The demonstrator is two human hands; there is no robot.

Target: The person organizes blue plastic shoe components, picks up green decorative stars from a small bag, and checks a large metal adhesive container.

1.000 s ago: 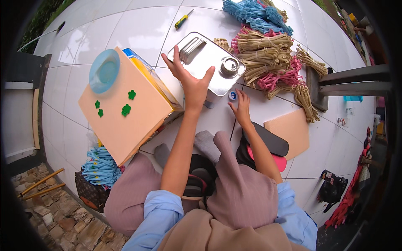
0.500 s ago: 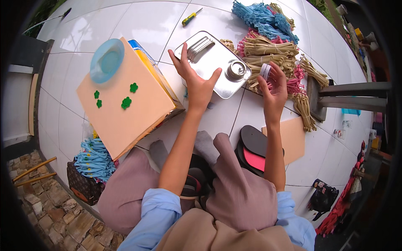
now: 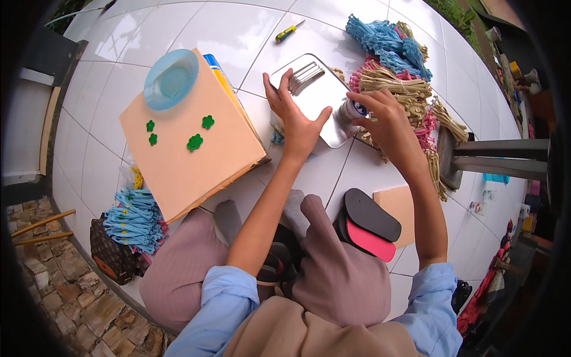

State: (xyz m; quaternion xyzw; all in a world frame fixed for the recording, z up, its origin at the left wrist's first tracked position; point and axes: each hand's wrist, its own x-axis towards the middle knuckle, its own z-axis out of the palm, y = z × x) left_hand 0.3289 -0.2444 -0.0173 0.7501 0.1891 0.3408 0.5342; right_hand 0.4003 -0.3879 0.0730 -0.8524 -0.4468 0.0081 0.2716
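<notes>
A rectangular silver metal can (image 3: 324, 98) stands on the tiles with its top facing me, a metal handle (image 3: 305, 77) at one end and a round neck at the other. My right hand (image 3: 389, 116) pinches a round white-and-blue cap (image 3: 360, 108) at the neck; whether it is seated there cannot be made out. My left hand (image 3: 295, 119) is spread, thumb and fingers apart, over the near left edge of the can, holding nothing visible. Left of it, a peach sheet stack on a box (image 3: 190, 172) carries several green flower-shaped pieces (image 3: 194, 142) and a translucent blue dish (image 3: 171, 80).
Bundles of blue straps (image 3: 389, 44) and beige straps (image 3: 395, 80) lie beyond the can. A yellow-green screwdriver (image 3: 289, 31) lies at the far side. Black and pink soles (image 3: 372, 217) rest by my right knee. More blue straps (image 3: 132, 220) sit at left, beside a brown bag (image 3: 110, 250).
My right hand has brought the cap left to the can's neck, turning palm-down. My left hand stays spread by the can. The whole view has shifted slightly.
</notes>
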